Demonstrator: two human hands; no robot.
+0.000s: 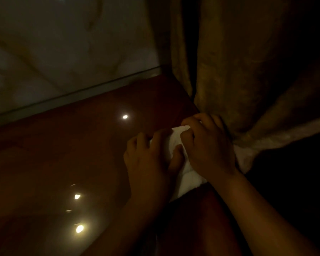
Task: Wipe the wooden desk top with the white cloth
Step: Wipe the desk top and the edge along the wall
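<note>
The scene is dim. A glossy reddish wooden desk top (pixel 67 159) fills the lower left and reflects small ceiling lights. A crumpled white cloth (pixel 175 143) lies near the desk's right edge. My left hand (pixel 150 159) presses on the cloth's left side with fingers curled over it. On its right side my right hand (pixel 209 146) grips it, knuckles up. Much of the cloth is hidden under both hands; part of it sticks out below my right wrist.
A pale wall panel (pixel 63 52) with a metal strip (pixel 78 95) along its base borders the desk at the back. A heavy gold curtain (pixel 238 71) hangs at the desk's right edge, touching my right hand. Beyond the curtain it is dark.
</note>
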